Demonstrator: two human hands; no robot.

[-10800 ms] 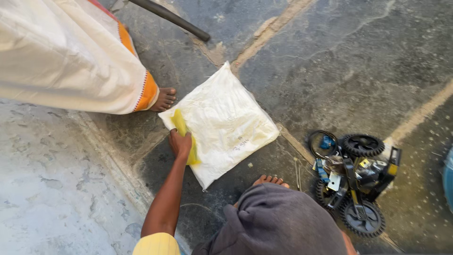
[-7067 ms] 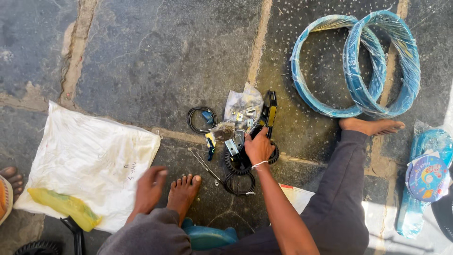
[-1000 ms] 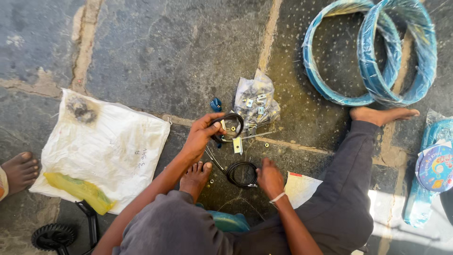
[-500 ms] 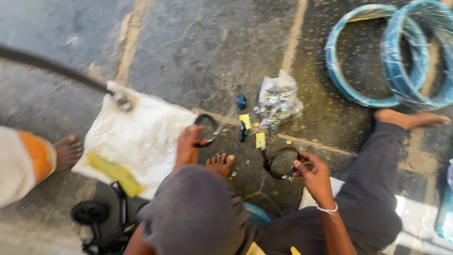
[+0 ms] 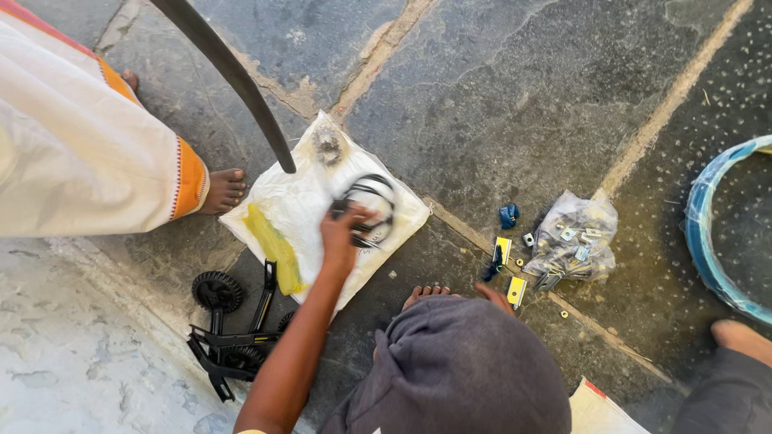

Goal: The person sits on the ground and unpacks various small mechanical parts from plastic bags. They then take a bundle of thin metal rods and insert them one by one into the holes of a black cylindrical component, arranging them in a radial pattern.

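Note:
My left hand (image 5: 342,235) reaches forward over a white plastic bag (image 5: 297,197) lying on the stone floor. Its fingers grip a bundle of thin black rings (image 5: 376,201) that rests on the bag. A yellow strip (image 5: 275,251) lies on the bag just left of my wrist. Only a sliver of my right hand (image 5: 497,296) shows past my grey cap (image 5: 474,370), close to a yellow tag (image 5: 516,290). Whether it holds anything is hidden. My bare toes (image 5: 426,292) show beside it.
Another person's bare foot (image 5: 225,190) and white garment with an orange hem stand left of the bag, under a curved black bar (image 5: 233,76). A black frame with gear wheels (image 5: 229,329) lies near left. A clear bag of small parts (image 5: 575,241) and a blue-wrapped hoop (image 5: 716,233) lie right.
My left hand has carried the black rings from in front of me leftward onto the white bag. The view has swung left, so the other person's garment and foot fill the left side.

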